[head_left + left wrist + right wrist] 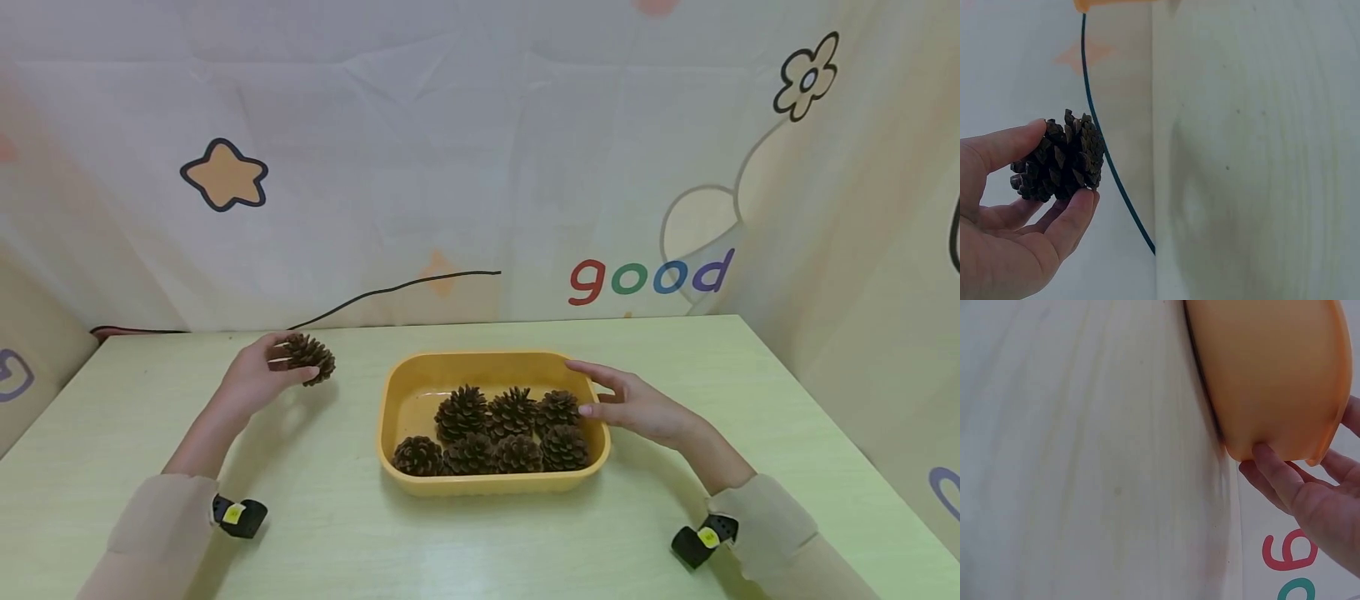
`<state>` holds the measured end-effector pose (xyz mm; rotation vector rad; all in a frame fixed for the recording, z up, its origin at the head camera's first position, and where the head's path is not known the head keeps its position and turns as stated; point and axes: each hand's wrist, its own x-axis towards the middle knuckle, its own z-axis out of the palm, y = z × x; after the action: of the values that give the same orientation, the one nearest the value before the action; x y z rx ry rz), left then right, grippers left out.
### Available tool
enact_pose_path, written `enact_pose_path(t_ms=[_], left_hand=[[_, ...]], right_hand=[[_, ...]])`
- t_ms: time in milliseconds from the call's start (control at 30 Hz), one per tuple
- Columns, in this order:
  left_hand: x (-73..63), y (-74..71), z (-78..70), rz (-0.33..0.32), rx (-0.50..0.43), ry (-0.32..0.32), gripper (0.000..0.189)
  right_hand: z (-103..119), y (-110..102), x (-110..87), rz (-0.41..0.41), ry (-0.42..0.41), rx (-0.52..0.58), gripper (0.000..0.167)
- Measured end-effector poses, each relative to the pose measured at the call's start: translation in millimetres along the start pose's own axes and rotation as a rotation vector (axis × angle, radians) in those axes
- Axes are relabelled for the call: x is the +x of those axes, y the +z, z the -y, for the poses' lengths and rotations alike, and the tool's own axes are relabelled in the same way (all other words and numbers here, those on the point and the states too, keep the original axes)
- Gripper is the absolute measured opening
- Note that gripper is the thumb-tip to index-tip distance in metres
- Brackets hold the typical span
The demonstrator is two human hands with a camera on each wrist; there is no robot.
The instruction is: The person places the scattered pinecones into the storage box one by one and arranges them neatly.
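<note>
My left hand (255,377) holds a brown pine cone (311,358) over the left part of the table, left of the yellow plastic basin (491,485). In the left wrist view, thumb and fingers pinch this pine cone (1063,159) from opposite sides. At the basin's right end, my right hand (651,408) grips the rim, with its thumb over the edge. From the right wrist view, fingers (1279,472) press against the outer wall of the basin (1272,375). Several pine cones (468,454) lie inside, in two rough rows toward the near side and right.
The pale wooden table (330,533) ends at a printed cloth backdrop (450,167) along its back edge. More cloth (885,292) hangs at the right side. Each sleeve carries a small black device, one (240,517) on the left wrist and one (703,542) on the right.
</note>
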<state>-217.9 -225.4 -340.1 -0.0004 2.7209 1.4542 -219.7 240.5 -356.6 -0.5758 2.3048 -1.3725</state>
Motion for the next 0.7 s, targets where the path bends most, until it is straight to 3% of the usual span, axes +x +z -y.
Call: enact_pose_path(t_ms=[333,700], left_hand=[[-25.1,5.4,-21.0,-0.017,-0.031,0.086,0.071],[-39.5,17.5,-31.0,-0.018,0.007,0.151,0.065]], right_hand=[[0.3,-0.9,-2.8,0.019,-0.011,-0.014,0.066],[0.5,-0.7,-1.5,0.028,0.019,0.003,0.069]])
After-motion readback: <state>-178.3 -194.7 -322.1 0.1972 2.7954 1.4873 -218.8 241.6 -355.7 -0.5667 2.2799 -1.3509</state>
